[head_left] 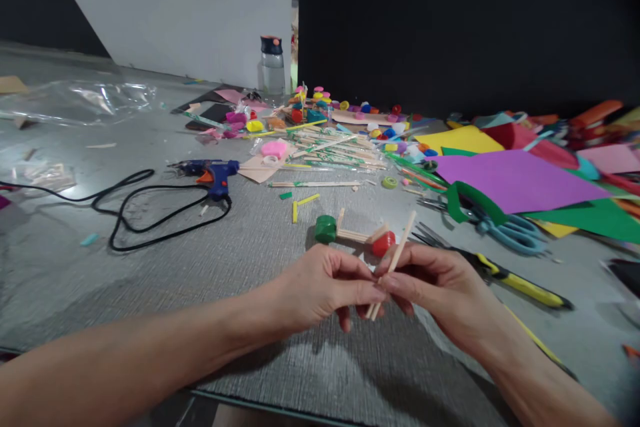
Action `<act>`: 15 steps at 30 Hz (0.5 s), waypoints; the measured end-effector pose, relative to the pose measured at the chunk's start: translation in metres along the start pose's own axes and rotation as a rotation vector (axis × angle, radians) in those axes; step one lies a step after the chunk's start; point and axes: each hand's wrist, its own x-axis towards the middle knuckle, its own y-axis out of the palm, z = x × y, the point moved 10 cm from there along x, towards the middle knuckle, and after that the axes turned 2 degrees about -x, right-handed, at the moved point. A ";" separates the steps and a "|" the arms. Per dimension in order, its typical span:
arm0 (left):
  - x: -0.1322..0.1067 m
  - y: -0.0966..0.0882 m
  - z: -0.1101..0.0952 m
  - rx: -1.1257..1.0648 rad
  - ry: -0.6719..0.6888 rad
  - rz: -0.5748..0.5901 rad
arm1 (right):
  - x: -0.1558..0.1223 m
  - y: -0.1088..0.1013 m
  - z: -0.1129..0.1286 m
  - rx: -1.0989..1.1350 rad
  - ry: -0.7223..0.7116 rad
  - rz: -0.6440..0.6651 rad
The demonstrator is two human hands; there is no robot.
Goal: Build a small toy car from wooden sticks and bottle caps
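Observation:
My left hand (317, 290) and my right hand (445, 287) meet above the near part of the table, both closed in a pinch. Pale wooden sticks (403, 240) are held between their fingertips, slanting up to the right, with two ends poking out below. Fingers hide the middle, so I cannot tell whether the sticks are joined. Just beyond my hands lies a small assembly of wooden sticks (353, 235), with a green bottle cap (325, 229) at its left and a red bottle cap (383, 244) at its right, partly behind my fingers.
A blue glue gun (217, 177) with a looping black cord lies left. Yellow-handled pliers (525, 283), blue-handled scissors (515, 233) and purple sheet (510, 180) lie right. Wrapped sticks (335, 147) and colourful caps are heaped farther back, near a water bottle (273, 67).

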 end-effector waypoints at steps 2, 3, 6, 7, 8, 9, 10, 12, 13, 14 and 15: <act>0.000 -0.001 0.001 0.008 -0.003 -0.006 | 0.000 0.000 0.000 0.000 0.004 0.005; 0.000 -0.002 0.001 0.010 -0.005 -0.012 | 0.000 0.001 -0.001 -0.004 0.007 0.006; 0.001 -0.004 0.003 0.025 -0.008 -0.025 | -0.001 0.001 0.000 -0.022 0.012 0.005; 0.001 -0.005 0.004 0.031 -0.009 -0.030 | -0.002 0.001 0.000 -0.030 0.013 0.005; 0.001 -0.006 0.004 0.035 -0.011 -0.036 | -0.002 0.002 0.001 -0.042 0.014 0.005; 0.002 -0.007 0.004 0.037 -0.012 -0.041 | -0.002 0.002 0.002 -0.054 0.015 0.004; 0.002 -0.007 0.004 0.037 -0.011 -0.048 | -0.002 0.002 0.002 -0.066 0.016 0.002; 0.002 -0.008 0.003 0.021 -0.005 -0.053 | -0.002 0.002 0.003 -0.087 0.017 -0.008; 0.003 -0.008 0.003 0.011 -0.004 -0.049 | -0.002 0.002 0.003 -0.092 0.018 -0.017; 0.003 -0.007 0.003 0.006 -0.006 -0.045 | -0.001 0.000 0.003 -0.096 0.019 -0.029; 0.003 -0.008 0.003 0.008 -0.009 -0.046 | -0.001 -0.001 0.003 -0.097 0.019 -0.042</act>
